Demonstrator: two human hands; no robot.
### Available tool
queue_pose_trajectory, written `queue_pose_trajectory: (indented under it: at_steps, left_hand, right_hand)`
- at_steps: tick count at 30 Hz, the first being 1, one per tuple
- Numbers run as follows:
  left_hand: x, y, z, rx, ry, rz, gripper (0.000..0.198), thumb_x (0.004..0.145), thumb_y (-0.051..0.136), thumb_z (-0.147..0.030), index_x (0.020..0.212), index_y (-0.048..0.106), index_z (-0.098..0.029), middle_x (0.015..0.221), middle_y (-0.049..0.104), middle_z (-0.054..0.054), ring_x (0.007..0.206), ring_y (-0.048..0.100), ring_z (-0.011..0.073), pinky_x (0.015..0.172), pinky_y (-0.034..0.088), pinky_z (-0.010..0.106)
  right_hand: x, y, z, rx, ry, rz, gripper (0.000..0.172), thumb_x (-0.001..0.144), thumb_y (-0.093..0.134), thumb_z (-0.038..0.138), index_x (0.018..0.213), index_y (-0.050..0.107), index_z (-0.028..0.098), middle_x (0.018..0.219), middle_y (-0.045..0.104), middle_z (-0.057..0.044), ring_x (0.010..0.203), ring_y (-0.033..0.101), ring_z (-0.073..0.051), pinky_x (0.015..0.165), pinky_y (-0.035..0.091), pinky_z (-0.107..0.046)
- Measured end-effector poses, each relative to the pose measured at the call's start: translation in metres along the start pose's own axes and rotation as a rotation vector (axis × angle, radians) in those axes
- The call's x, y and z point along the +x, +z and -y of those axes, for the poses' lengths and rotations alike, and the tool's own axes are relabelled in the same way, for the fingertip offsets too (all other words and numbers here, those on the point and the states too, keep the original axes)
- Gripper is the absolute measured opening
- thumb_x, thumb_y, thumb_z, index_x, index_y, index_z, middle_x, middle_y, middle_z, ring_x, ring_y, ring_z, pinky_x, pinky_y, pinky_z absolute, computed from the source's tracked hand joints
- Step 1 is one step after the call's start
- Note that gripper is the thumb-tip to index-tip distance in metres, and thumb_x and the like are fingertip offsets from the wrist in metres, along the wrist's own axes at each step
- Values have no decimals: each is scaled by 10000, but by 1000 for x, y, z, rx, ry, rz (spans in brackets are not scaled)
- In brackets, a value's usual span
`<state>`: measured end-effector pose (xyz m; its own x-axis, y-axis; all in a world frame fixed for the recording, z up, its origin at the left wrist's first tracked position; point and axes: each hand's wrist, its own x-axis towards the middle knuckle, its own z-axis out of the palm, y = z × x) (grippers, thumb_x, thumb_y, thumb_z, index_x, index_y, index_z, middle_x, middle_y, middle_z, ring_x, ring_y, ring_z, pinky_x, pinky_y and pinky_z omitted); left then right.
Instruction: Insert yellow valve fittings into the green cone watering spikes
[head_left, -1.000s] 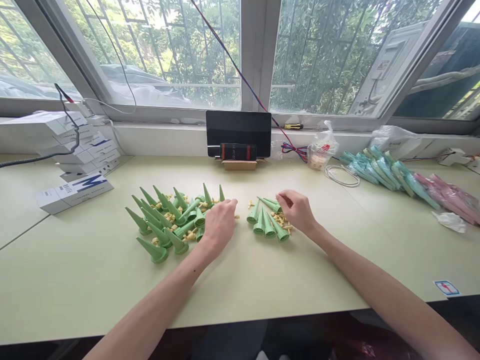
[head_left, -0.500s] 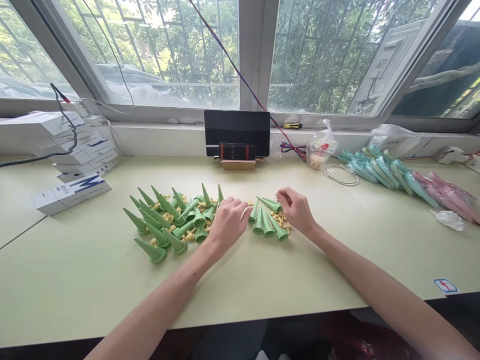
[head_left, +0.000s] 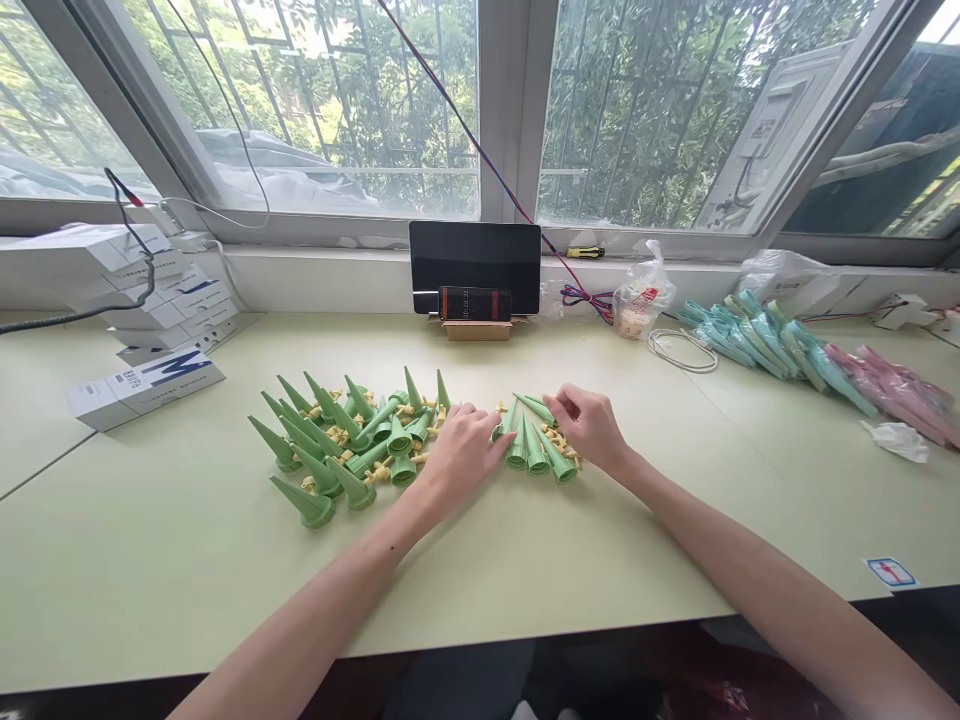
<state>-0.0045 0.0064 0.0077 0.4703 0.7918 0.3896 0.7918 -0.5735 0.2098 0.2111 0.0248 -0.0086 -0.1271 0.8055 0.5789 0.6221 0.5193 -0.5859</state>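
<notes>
Cones (head_left: pixel 534 445) lie mid-frame on the surface (head_left: pixel 525 560), tips pointing away from me. My left hand (head_left: pixel 465 452) touches one; its fingers look loosely curled, grip unclear. My right hand (head_left: pixel 589 425) pinches something too small to make out. A box (head_left: pixel 146 385) left shows an "M".

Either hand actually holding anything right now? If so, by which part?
Cannot tell for sure. Left hand lies on the table, fingers touching the small group of green cones. Right hand pinches at that group; what it grips is hidden.
</notes>
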Motion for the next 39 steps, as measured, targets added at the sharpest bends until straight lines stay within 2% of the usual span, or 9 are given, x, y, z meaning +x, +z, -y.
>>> queue_pose_trajectory:
  at_steps: [15,20,26,30,35,39]
  left_hand:
    - [-1,0,-5,-42,-56,21,236,921,524,-301,749,618,-171,688,620,62,730,562,221,819,448,397]
    - [0,1,-3,-102,-63,-89,153,895,563,-279,851,657,-167,781,691,69,766,593,219,854,454,404]
    - [0,-2,-7,-222,23,-255,103,891,603,-260,952,642,-187,874,701,44,830,594,200,819,483,345]
    - [-2,-4,-11,-274,73,-273,111,885,620,-243,985,624,-195,911,662,43,863,601,184,795,492,307]
    - [-4,-1,-11,-333,99,-227,133,863,642,-197,984,588,-204,954,607,39,851,585,163,778,490,285]
    - [-4,2,-11,-347,106,-201,175,851,655,-173,995,560,-203,963,582,32,842,566,155,785,480,284]
  right_hand:
    - [0,1,0,10,-20,4,327,952,509,358,664,480,207,568,480,29,522,413,-119,548,373,-260]
    - [0,1,2,30,-21,-12,326,963,498,378,690,527,202,585,515,19,530,434,-123,559,390,-264]
    - [-2,0,10,90,-25,4,344,988,454,411,765,598,192,648,589,-9,560,471,-131,577,400,-270]
    - [-3,1,17,209,59,61,360,984,454,465,815,611,189,669,598,-13,547,482,-129,553,401,-269]
    - [-5,5,23,475,240,125,403,939,515,538,724,541,198,574,518,20,455,403,-105,443,349,-257]
    - [-5,8,27,608,294,131,389,905,576,536,722,502,202,575,520,28,434,399,-93,408,328,-252]
